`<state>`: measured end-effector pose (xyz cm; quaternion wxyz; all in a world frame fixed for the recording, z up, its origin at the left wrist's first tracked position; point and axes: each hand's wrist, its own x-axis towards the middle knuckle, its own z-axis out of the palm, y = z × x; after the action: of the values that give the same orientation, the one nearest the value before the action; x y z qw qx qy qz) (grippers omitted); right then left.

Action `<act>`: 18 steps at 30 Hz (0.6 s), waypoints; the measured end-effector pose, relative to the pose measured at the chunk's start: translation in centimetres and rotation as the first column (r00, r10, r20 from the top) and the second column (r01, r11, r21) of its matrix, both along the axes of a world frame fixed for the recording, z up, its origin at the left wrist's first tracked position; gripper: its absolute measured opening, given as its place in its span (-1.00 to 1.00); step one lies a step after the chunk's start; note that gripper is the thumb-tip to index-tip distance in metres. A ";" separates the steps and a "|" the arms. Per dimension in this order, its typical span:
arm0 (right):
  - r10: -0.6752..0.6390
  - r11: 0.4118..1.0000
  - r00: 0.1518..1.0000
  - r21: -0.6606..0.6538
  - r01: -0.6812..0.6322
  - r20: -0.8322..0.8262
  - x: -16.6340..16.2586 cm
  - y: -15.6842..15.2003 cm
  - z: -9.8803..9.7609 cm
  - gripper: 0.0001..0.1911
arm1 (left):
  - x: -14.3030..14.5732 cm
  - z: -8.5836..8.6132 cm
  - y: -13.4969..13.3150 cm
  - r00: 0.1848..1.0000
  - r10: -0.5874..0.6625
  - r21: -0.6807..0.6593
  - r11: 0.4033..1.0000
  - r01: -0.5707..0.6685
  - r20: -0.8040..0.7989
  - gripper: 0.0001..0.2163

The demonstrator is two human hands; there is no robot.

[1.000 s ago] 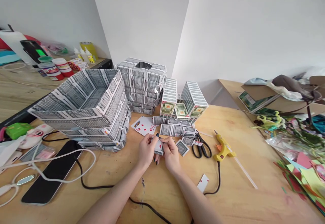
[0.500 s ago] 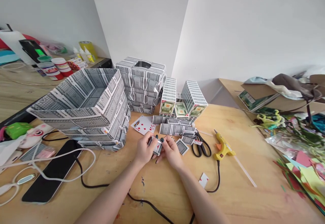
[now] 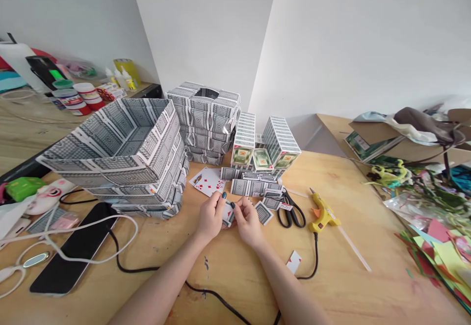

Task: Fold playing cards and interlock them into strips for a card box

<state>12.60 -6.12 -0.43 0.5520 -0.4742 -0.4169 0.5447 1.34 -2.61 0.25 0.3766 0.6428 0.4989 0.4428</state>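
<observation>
left hand [image 3: 209,217]: pinching card [image 3: 227,213], left side | right hand [image 3: 249,221]: pinching right edge | card between, long axis unclear

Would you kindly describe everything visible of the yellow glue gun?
The yellow glue gun looks plastic, with a dark nozzle, an orange trigger and a translucent glue stick jutting from its back. It lies on its side on the wooden table, right of the black scissors and apart from them, nozzle pointing away from the camera. A black cord leaves its handle.

Left hand [image 3: 212,217] and right hand [image 3: 249,221] pinch close together.
</observation>
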 end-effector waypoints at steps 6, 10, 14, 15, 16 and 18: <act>0.007 1.000 1.000 -0.017 -0.007 0.011 0.9 0.5 -0.4 -0.66 | 0.0 -0.3 0.0 0.993 -0.007 0.086 0.996 0.017 -0.115 -0.77; 0.034 0.999 0.999 -0.029 -0.035 -0.015 1.5 0.7 -0.3 -0.66 | -0.3 -0.4 0.0 0.980 -0.033 0.134 0.989 0.060 -0.199 -0.78; 0.058 0.998 0.997 -0.026 -0.059 -0.041 1.6 0.7 -0.1 -0.67 | -0.5 -0.6 0.0 0.962 -0.030 0.182 0.980 0.082 -0.272 -0.79; 0.046 0.999 0.998 -0.024 -0.047 -0.034 1.5 0.7 -0.1 -0.67 | -0.5 -0.6 0.0 0.957 -0.029 0.194 0.977 0.088 -0.287 -0.80; 0.028 0.999 0.999 -0.021 -0.028 -0.022 1.4 0.7 0.0 -0.67 | -0.5 -0.7 0.0 0.954 -0.027 0.206 0.974 0.093 -0.300 -0.80; -0.011 1.000 1.000 -0.014 0.011 -0.004 1.2 0.7 0.0 -0.67 | -0.5 -0.7 0.0 0.949 -0.028 0.221 0.970 0.102 -0.315 -0.80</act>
<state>13.78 -5.46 -0.45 0.5526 -0.4790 -0.4093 0.5456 0.82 -2.59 -0.42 0.2296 0.7603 0.4743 0.3799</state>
